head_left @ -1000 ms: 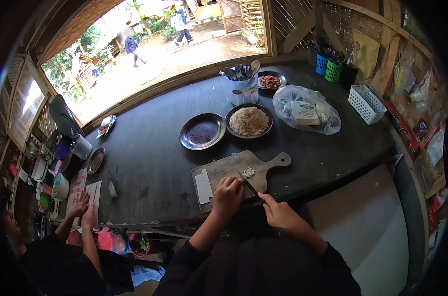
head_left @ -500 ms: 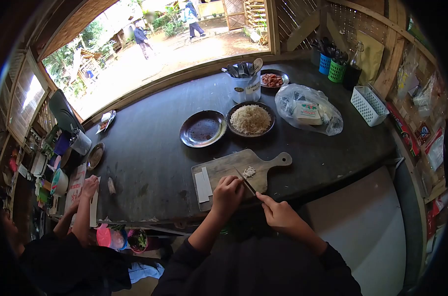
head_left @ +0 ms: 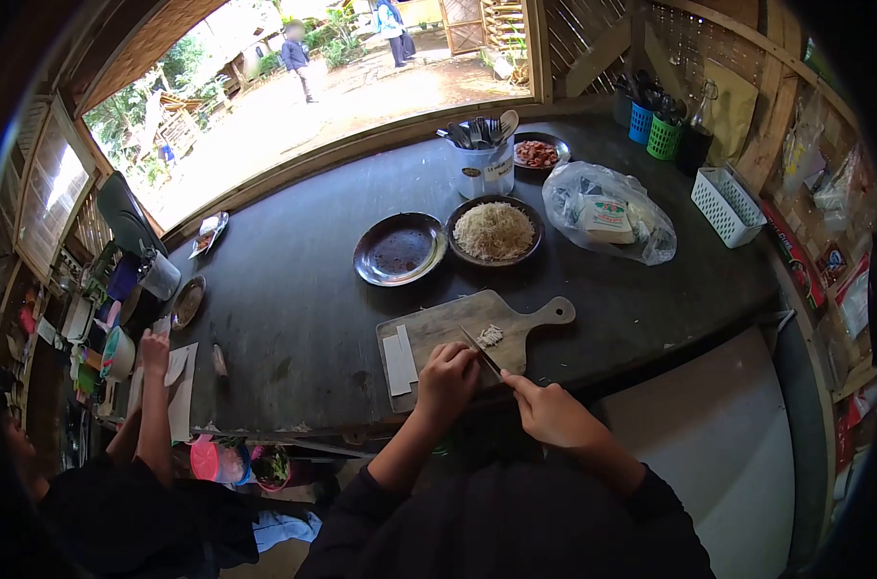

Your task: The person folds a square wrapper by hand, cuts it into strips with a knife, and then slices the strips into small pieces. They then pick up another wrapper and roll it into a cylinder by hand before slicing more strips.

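Observation:
A wooden cutting board (head_left: 448, 323) with a handle lies near the table's front edge. My right hand (head_left: 554, 410) grips a knife (head_left: 481, 353), its blade slanting up and left over the board. Close beside the blade, my left hand (head_left: 447, 374) is closed with bent fingers on the board; whatever lies under them is hidden. Just past the knife tip sits a small heap of pale cut pieces (head_left: 490, 336). Flat white strips (head_left: 398, 361) rest side by side at the board's left end.
Behind the board stand a dark empty plate (head_left: 400, 249) and a plate heaped with pale shreds (head_left: 493, 232). Further back are a cutlery tub (head_left: 482, 169), a plate of reddish pieces (head_left: 537, 152) and a plastic bag (head_left: 607, 212). A co-worker's hand (head_left: 155, 349) is over papers at left.
The co-worker's hand at left has risen and moved back, lifting a sheet of paper. My hands and the knife stay nearly in place. People outside have shifted.

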Available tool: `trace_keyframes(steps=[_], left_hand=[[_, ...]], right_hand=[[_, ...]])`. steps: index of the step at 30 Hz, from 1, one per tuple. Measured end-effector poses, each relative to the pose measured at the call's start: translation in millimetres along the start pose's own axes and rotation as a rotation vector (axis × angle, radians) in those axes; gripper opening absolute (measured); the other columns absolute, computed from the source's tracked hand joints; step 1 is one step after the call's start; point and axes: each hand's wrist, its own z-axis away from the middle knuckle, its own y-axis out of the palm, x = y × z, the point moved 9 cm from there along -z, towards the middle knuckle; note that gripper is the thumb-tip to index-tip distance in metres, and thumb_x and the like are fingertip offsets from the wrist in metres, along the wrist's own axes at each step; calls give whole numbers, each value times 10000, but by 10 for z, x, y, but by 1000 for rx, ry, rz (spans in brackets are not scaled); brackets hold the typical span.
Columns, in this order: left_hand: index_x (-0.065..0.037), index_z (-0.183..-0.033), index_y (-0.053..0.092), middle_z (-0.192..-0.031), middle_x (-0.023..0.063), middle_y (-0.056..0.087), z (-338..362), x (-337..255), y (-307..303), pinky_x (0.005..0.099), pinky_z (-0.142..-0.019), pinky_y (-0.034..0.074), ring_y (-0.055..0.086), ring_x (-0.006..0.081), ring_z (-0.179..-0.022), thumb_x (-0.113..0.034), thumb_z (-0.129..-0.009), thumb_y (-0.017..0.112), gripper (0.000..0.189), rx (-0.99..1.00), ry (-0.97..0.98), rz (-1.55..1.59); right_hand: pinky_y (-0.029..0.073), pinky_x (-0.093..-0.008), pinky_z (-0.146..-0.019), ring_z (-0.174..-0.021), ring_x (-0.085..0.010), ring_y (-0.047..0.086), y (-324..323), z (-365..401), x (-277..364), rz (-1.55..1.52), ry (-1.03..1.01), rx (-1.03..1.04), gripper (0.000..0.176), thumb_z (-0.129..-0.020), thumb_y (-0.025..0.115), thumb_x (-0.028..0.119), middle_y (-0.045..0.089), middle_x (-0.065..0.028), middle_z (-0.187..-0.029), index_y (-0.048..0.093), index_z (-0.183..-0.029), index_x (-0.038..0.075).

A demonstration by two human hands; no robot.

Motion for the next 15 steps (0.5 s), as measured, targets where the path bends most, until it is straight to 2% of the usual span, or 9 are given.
trace_keyframes(steps=[2, 4, 5, 7, 11, 13, 14, 15], left_hand=[[-37, -892, 679, -943, 92, 656, -1, 6, 10, 380, -799, 504, 617, 296, -903, -87, -751, 665, 151, -1, -9, 20], [-38, -885, 678, -944, 89, 657, 1, 17, 8, 379, -795, 506, 618, 293, -900, -89, -752, 666, 143, -4, -20, 15], [-38, -885, 678, -944, 89, 657, 6, 18, 1, 379, -795, 506, 618, 293, -900, -89, -752, 666, 143, -5, -21, 12], [-40, -875, 679, -936, 87, 660, -5, 0, -4, 378, -790, 508, 622, 291, -894, -86, -750, 668, 134, -13, -6, 4], [-41, -867, 680, -926, 87, 663, -3, 7, -13, 379, -784, 509, 625, 289, -881, -86, -748, 670, 127, -33, -10, 11], [-38, -863, 681, -920, 87, 664, -3, 12, -7, 379, -780, 509, 628, 289, -872, -90, -748, 673, 127, -23, -21, 23], [-38, -863, 681, -920, 87, 664, -3, 14, -8, 379, -780, 509, 628, 289, -872, -90, -748, 673, 127, -23, -23, 23], [-35, -863, 681, -921, 87, 664, -3, 14, -11, 379, -779, 509, 628, 290, -871, -92, -748, 674, 129, -25, -21, 21]], right_hand=[[494, -520, -670, -712, -443, 615, 31, -27, -8, 21, 7, 4, 359, -943, 452, 172, 615, -275, -755, 532, -1291, 143], [497, -453, -614, -692, -403, 635, 22, -61, 23, 68, -7, -36, 335, -938, 497, 131, 602, -269, -723, 552, -1268, 106], [497, -453, -614, -692, -403, 635, 25, -62, 21, 67, -10, -36, 335, -938, 497, 131, 602, -269, -723, 552, -1268, 106], [494, -442, -605, -688, -397, 638, -17, -60, -14, -42, -8, -61, 343, -940, 497, 127, 605, -265, -729, 543, -1280, 111], [488, -436, -595, -674, -395, 636, 67, -47, -109, -80, -36, -75, 353, -941, 496, 119, 601, -261, -713, 532, -1292, 110], [482, -424, -587, -640, -386, 633, 13, -25, -83, -141, -125, -202, 363, -942, 497, 116, 595, -253, -692, 522, -1304, 108], [482, -424, -587, -640, -386, 633, 0, -11, -72, -141, -124, -200, 363, -942, 497, 116, 595, -253, -692, 522, -1304, 108], [486, -463, -607, -666, -410, 624, -11, 8, -38, -154, -58, -145, 350, -942, 491, 136, 599, -262, -707, 526, -1290, 117]])
